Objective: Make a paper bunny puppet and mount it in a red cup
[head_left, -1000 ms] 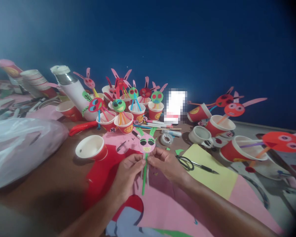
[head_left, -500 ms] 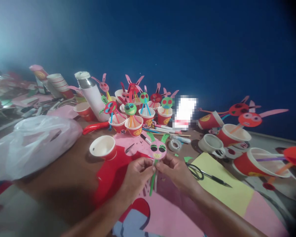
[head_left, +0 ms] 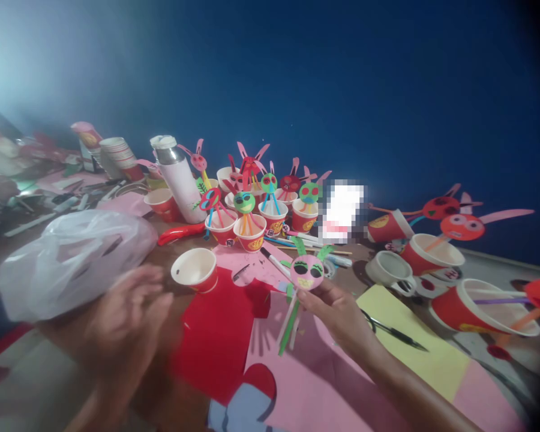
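Between the fingers of my right hand (head_left: 337, 306) is a paper puppet (head_left: 306, 273), held just under its head. It has a round pink face with dark eyes, a yellow mouth and green ears. Green and whitish straws (head_left: 288, 330) hang below the face as legs. My left hand (head_left: 132, 312) is apart from the puppet, at the left beside the white plastic bag (head_left: 72, 264); motion smears its fingers. A paper cup (head_left: 194, 270) stands between my hands, further back. Red paper (head_left: 216, 330) and pink paper (head_left: 306, 384) lie under and beside the puppet.
Several paper cups with puppets (head_left: 249, 231) stand at the back near a white flask (head_left: 177, 180). On the right are a mug (head_left: 387, 270), more puppet cups (head_left: 436, 255), and a pen (head_left: 396, 333) on yellow paper (head_left: 432, 366). A red-handled tool (head_left: 180, 234) lies left of centre.
My left hand has let go of the puppet and swung left towards the plastic bag. The puppet has shifted slightly right in my right hand. The view has turned a little left.
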The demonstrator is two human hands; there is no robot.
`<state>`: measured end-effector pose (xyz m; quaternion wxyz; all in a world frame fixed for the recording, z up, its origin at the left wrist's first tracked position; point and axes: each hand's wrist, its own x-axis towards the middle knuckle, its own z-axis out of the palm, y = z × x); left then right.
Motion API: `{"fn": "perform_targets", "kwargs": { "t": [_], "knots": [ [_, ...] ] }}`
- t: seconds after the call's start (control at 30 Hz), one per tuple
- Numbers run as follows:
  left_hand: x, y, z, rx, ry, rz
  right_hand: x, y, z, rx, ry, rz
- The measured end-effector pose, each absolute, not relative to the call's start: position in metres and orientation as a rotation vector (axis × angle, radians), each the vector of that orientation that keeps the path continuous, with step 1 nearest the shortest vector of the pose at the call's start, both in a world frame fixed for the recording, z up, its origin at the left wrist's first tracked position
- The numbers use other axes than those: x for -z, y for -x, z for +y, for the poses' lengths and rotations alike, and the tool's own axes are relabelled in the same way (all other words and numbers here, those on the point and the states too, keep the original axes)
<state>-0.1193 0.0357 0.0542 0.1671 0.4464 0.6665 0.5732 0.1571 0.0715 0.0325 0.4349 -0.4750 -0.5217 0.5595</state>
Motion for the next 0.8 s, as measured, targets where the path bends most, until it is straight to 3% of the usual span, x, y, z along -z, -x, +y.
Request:
{"fn": "perform_targets", "kwargs": {
  "t": [0.07, 0.3, 0.8],
  "knots": [
    [-0.043, 0.143, 0.046, -1.740, -1.415, 1.843, -0.035, -0.156, 0.072, -1.396, 1.184, -1.259],
    [-0.015, 0.154, 0.077, -1.407, -1.425, 1.624, -0.040, -0.154, 0.067, -1.429, 1.134, -1.211],
    [-0.032, 0.100, 0.045, -1.158, -1.484, 1.459, -0.056, -0.170, 0.069, -1.213, 1.125, -1.112]
  ]
}}
